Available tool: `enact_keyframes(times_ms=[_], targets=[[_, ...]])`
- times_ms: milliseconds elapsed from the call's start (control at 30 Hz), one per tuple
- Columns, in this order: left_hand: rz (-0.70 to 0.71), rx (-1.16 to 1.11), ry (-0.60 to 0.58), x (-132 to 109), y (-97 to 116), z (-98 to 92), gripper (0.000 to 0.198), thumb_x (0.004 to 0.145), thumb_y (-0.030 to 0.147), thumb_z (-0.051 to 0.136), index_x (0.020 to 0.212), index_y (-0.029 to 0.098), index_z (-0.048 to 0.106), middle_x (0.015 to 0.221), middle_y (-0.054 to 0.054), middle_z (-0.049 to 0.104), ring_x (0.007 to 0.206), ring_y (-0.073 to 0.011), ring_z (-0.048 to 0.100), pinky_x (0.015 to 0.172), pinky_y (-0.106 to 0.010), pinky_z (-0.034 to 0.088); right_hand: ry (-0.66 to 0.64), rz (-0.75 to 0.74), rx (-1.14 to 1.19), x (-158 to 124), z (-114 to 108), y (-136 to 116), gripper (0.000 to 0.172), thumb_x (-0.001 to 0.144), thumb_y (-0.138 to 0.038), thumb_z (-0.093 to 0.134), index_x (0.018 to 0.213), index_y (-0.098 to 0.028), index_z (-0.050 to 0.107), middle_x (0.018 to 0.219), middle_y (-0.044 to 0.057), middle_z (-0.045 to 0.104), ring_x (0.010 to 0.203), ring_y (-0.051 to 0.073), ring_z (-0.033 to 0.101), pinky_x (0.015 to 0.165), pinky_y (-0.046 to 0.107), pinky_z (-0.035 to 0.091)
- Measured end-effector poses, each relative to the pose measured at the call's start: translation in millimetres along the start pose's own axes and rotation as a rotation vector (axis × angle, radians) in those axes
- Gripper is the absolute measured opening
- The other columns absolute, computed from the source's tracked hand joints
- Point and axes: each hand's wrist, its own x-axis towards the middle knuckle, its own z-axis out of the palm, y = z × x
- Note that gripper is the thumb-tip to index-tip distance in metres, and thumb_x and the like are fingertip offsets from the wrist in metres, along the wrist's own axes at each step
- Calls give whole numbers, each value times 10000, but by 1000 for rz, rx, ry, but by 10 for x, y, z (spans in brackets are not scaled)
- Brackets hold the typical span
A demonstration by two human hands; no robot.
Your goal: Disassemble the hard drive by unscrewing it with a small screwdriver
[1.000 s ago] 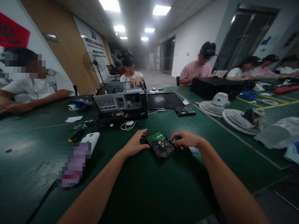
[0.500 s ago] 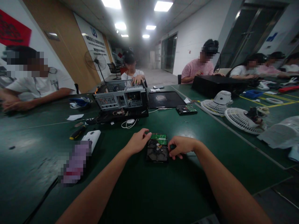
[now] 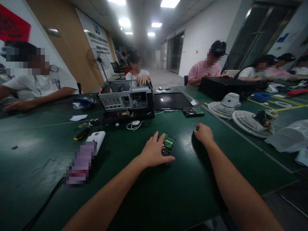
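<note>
A hard drive [image 3: 169,141] with a green circuit board lies turned at an angle on the green table. My left hand [image 3: 154,150] is over its left part, fingers spread and thumb stretched out along the near side. The hand hides part of the drive; firm contact is hard to judge. To the right, my right hand [image 3: 204,134] is low over the table with its fingers closed. Something small and dark shows at its fingertips, too hidden to name. Tiny screws [image 3: 192,124] appear to lie just beyond these fingertips.
Ahead stand an opened computer case [image 3: 127,101], a black panel [image 3: 172,101] and another hard drive [image 3: 193,111]. A screwdriver [image 3: 81,133] and a power strip [image 3: 97,139] lie left. White fan parts [image 3: 250,123] are at right. A person's hand [image 3: 143,79] rests on the case.
My right hand has moved away from the hard drive, forward and right. My left hand has come over the drive with fingers spread. The drive has turned clockwise and shifted slightly away.
</note>
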Motion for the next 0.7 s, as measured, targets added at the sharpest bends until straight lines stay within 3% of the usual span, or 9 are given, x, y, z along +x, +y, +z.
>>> enact_keyframes(times_ms=[100,267,533,700], targets=[[7,6,4,-6,35,-2,1118,701,750,739,1608,282,282,1696,-178,170,1471,-515,324,1153,-637,344,28,8,-31,73,78,125,460,970,-358,492,1361,-171,646,1285,209,646,1144,329,663,938,403,509],[25,-8,-59,23,-14,-94,1098,736,716,726,1627,302,238,1703,-136,132,1448,-496,365,1156,-614,369,-24,-8,-29,145,123,121,506,998,-398,422,1457,-267,588,1329,200,581,1108,328,677,919,429,517],[22,-21,-36,42,-118,-131,1109,671,777,736,1590,288,355,1542,-152,368,1349,-441,467,1143,-562,405,-34,-8,-39,190,141,120,481,996,-402,406,1391,-267,645,1298,205,569,1083,352,684,884,456,535],[-15,26,-44,64,-179,-129,1019,715,746,722,1581,327,382,1542,-154,357,1351,-444,442,1129,-582,394,17,-6,-65,153,149,102,429,998,-391,426,1255,-202,714,1236,201,604,1040,339,692,858,437,538]])
